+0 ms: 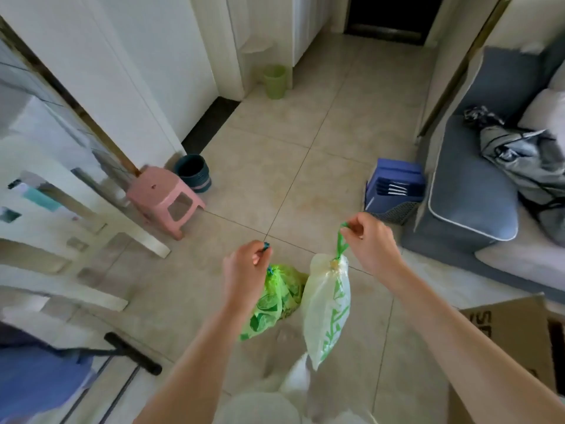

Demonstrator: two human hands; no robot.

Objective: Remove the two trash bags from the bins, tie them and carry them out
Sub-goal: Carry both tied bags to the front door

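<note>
Currently held: two trash bags, both out of their bins and both drawn closed at the neck.

Item 1: bright green bag (275, 301), patterned, hanging from the left hand (244, 267). Fingers (260, 255) pinched together on a dark drawstring tie at the bag's top; the bag hangs just below and slightly right of that hand, clear of the floor (275, 166).

Item 2: pale bag (327, 310) with green print, hanging from the right hand (371, 237). Fingers (351, 229) clamped on a green drawstring loop (342, 243); the gathered neck sits directly under the loop, the body dangling below and inward. The two bags hang side by side, nearly touching.

Item 3: dark bin (194, 172), beside a pink stool (165, 197) at left. Appears empty, no liner seen.

Item 4: light green bin (275, 81), far end by the wall; its contents are too small to tell, probably unlined.

Status: removal done; tying looks done, though the knots themselves are not clear. Remaining: carrying both bags out, likely toward the dark doorway (394, 16) ahead.

Also present: grey sofa (477, 185) at right, cardboard box (504, 347) at lower right.
</note>
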